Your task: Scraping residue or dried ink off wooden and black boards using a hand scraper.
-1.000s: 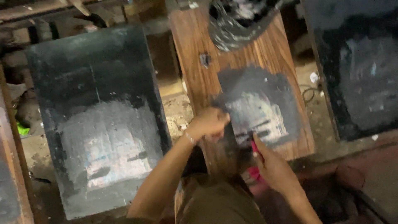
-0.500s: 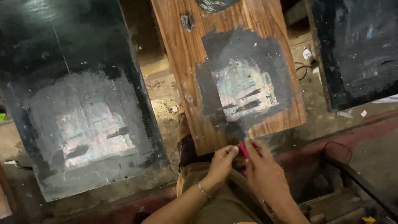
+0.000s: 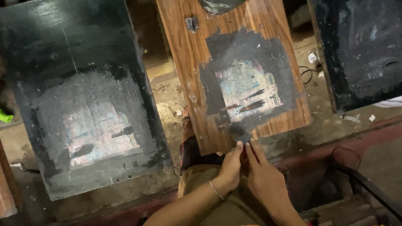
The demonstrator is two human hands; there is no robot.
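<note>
Touching hands (image 3: 247, 167) below wooden board (image 3: 184, 62)

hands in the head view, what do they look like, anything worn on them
Both forearms are bare, with no sleeves or gloves. The left hand has a thin silvery chain bracelet at the wrist. The right hand shows no ring, watch or band that I can make out.
</note>
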